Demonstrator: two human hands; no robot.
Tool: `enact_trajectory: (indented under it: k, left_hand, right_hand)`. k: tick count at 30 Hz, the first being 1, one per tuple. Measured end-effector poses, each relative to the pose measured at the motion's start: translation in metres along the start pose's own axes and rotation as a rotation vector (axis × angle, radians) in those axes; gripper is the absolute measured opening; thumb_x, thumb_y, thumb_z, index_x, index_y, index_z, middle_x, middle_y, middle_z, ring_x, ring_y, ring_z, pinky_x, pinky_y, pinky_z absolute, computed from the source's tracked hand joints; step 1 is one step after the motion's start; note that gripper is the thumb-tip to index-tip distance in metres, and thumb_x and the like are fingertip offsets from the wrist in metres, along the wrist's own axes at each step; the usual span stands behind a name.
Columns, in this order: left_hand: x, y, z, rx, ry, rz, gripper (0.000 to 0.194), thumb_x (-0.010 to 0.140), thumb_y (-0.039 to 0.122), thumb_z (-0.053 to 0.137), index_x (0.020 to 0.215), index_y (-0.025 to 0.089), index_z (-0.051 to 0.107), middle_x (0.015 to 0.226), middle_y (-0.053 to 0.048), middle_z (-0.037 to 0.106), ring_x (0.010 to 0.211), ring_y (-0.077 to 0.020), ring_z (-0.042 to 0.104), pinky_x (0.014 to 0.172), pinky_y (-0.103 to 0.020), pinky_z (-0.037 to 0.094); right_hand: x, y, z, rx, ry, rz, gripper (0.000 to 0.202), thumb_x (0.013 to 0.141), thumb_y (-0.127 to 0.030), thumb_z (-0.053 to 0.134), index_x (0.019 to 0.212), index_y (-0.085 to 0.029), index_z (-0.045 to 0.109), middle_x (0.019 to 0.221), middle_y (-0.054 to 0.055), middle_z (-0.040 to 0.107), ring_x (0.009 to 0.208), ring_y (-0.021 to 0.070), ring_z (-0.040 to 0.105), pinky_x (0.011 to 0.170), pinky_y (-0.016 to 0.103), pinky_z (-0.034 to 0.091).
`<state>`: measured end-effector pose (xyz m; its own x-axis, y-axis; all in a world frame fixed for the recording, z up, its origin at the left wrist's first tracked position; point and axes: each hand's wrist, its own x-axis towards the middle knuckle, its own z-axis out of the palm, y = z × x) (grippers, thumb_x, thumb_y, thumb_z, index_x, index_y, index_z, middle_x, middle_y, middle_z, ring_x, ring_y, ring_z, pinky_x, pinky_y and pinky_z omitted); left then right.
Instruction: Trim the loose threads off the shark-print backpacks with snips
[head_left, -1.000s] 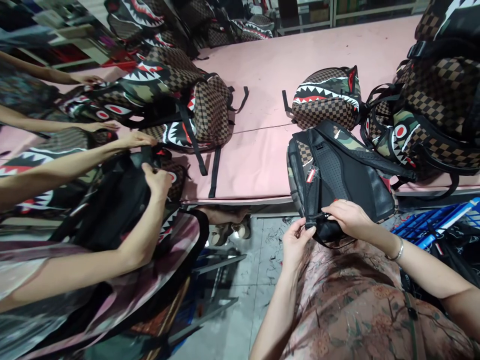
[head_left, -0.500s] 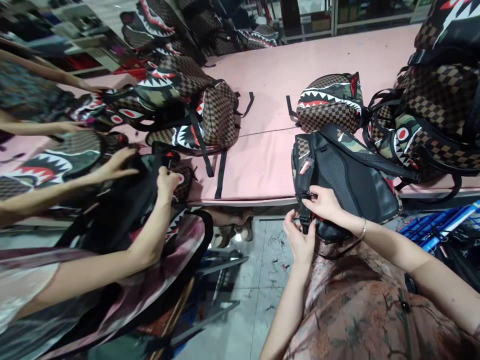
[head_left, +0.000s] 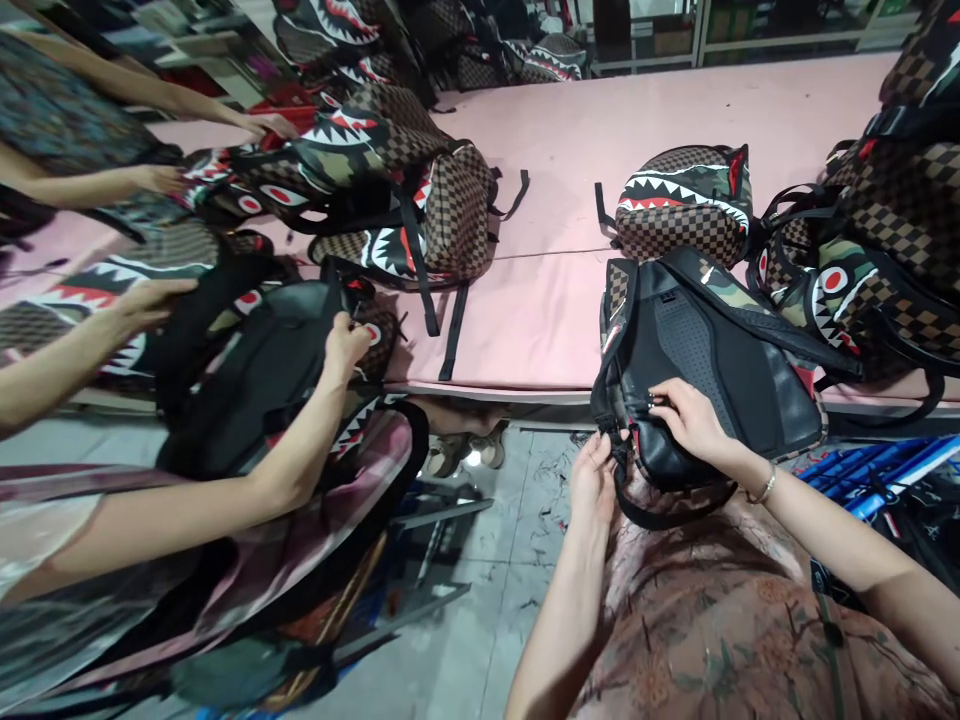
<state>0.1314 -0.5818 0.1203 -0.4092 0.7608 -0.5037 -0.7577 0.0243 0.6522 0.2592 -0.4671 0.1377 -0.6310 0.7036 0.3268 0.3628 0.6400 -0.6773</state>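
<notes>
A black backpack (head_left: 757,360) with a padded back panel lies back side up at the table's front edge, right before me. My left hand (head_left: 594,478) pinches the black shoulder strap near its adjuster at the bag's lower left corner. Above the bag's lower edge is my right hand (head_left: 694,420), its fingers closed on a small dark item whose kind I cannot make out. The strap's loose webbing (head_left: 667,518) loops below the bag, over my floral clothing.
Checkered shark-mouth backpacks lie on the pink table (head_left: 555,330), one upright bag (head_left: 682,205) behind mine and a pile (head_left: 892,270) at right. A co-worker's hands (head_left: 349,345) handle another black-backed bag at left. Blue bars (head_left: 862,485) stand low at right.
My right hand has moved away from the strap, toward the right over the bag's lower edge. My left hand stays at the strap, and the webbing now hangs in a wider loop.
</notes>
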Motion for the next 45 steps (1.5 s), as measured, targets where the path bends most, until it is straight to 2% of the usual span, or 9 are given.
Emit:
enact_trajectory:
  k: [3, 8, 14, 21, 26, 30, 35, 39, 45]
  left_hand:
    - [0.001, 0.0, 0.002, -0.056, -0.02, -0.023, 0.021, 0.06, 0.02, 0.072, 0.079, 0.013, 0.066, 0.077, -0.004, 0.069, 0.072, -0.012, 0.063, 0.074, -0.023, 0.046]
    - [-0.002, 0.0, 0.009, -0.079, -0.028, -0.046, 0.021, 0.062, 0.018, 0.071, 0.081, 0.012, 0.067, 0.08, -0.005, 0.069, 0.073, -0.0121, 0.063, 0.073, -0.022, 0.046]
    - [-0.005, 0.001, 0.01, -0.086, -0.006, -0.057, 0.021, 0.061, 0.019, 0.072, 0.08, 0.012, 0.066, 0.079, -0.005, 0.069, 0.072, -0.0127, 0.062, 0.073, -0.024, 0.046]
    - [-0.007, -0.004, 0.016, -0.085, 0.02, -0.028, 0.023, 0.058, 0.02, 0.074, 0.077, 0.014, 0.064, 0.079, -0.002, 0.067, 0.07, -0.0107, 0.061, 0.072, -0.022, 0.045]
    - [-0.013, -0.004, 0.022, -0.114, 0.037, -0.025, 0.028, 0.056, 0.021, 0.076, 0.078, 0.015, 0.061, 0.074, 0.0, 0.067, 0.064, -0.0108, 0.061, 0.069, -0.024, 0.045]
    - [-0.015, -0.006, 0.021, -0.052, 0.063, 0.023, 0.032, 0.058, 0.026, 0.076, 0.085, 0.016, 0.061, 0.077, -0.001, 0.068, 0.064, -0.0123, 0.062, 0.069, -0.027, 0.046]
    - [-0.013, -0.015, 0.015, 0.046, 0.072, 0.134, 0.038, 0.06, 0.028, 0.074, 0.093, 0.015, 0.06, 0.088, -0.006, 0.068, 0.074, -0.0147, 0.064, 0.073, -0.028, 0.048]
    - [-0.013, -0.018, 0.012, 0.174, 0.078, 0.211, 0.032, 0.062, 0.028, 0.073, 0.089, 0.015, 0.06, 0.085, -0.005, 0.068, 0.075, -0.0134, 0.063, 0.073, -0.026, 0.048]
    - [-0.013, -0.015, 0.011, 0.4, 0.109, 0.357, 0.027, 0.062, 0.026, 0.071, 0.085, 0.014, 0.064, 0.082, -0.005, 0.068, 0.076, -0.0154, 0.062, 0.072, -0.026, 0.047]
  right_hand:
    - [-0.012, 0.007, 0.008, -0.09, -0.01, -0.162, 0.019, 0.087, -0.025, 0.044, 0.099, -0.016, 0.057, 0.094, 0.009, 0.062, 0.089, 0.0198, 0.056, 0.08, 0.033, 0.043]
    - [-0.01, 0.002, 0.014, -0.224, -0.001, -0.263, 0.021, 0.088, -0.024, 0.044, 0.097, -0.017, 0.061, 0.092, 0.008, 0.064, 0.085, 0.0185, 0.056, 0.077, 0.031, 0.041]
    - [-0.01, -0.004, 0.014, -0.26, 0.049, -0.274, 0.02, 0.088, -0.021, 0.044, 0.089, -0.017, 0.063, 0.086, 0.006, 0.065, 0.08, 0.0166, 0.055, 0.075, 0.029, 0.039]
    - [-0.011, -0.012, 0.016, -0.349, -0.046, -0.296, 0.023, 0.09, -0.023, 0.042, 0.099, -0.017, 0.062, 0.092, 0.008, 0.065, 0.08, 0.017, 0.055, 0.072, 0.03, 0.038]
    - [-0.012, -0.016, 0.018, -0.35, -0.027, -0.266, 0.023, 0.089, -0.02, 0.041, 0.096, -0.018, 0.062, 0.09, 0.008, 0.065, 0.076, 0.0177, 0.055, 0.07, 0.032, 0.038]
    - [-0.012, -0.017, 0.017, -0.117, -0.008, -0.126, 0.02, 0.088, -0.023, 0.042, 0.088, -0.018, 0.061, 0.084, 0.008, 0.064, 0.081, 0.0183, 0.056, 0.075, 0.031, 0.041]
    - [0.006, -0.015, 0.02, 0.385, -0.049, 0.262, 0.027, 0.077, -0.035, 0.055, 0.098, -0.018, 0.053, 0.082, 0.001, 0.058, 0.071, 0.0131, 0.054, 0.062, 0.024, 0.043]
    - [0.025, -0.018, 0.027, 0.441, -0.269, 0.378, 0.032, 0.068, -0.045, 0.06, 0.061, -0.016, 0.049, 0.053, -0.006, 0.04, 0.05, 0.0076, 0.037, 0.047, 0.02, 0.028]
    - [0.04, -0.027, 0.035, 0.582, -0.205, 0.522, 0.046, 0.059, -0.054, 0.065, 0.052, -0.017, 0.038, 0.049, -0.008, 0.035, 0.047, 0.0056, 0.03, 0.045, 0.02, 0.023]
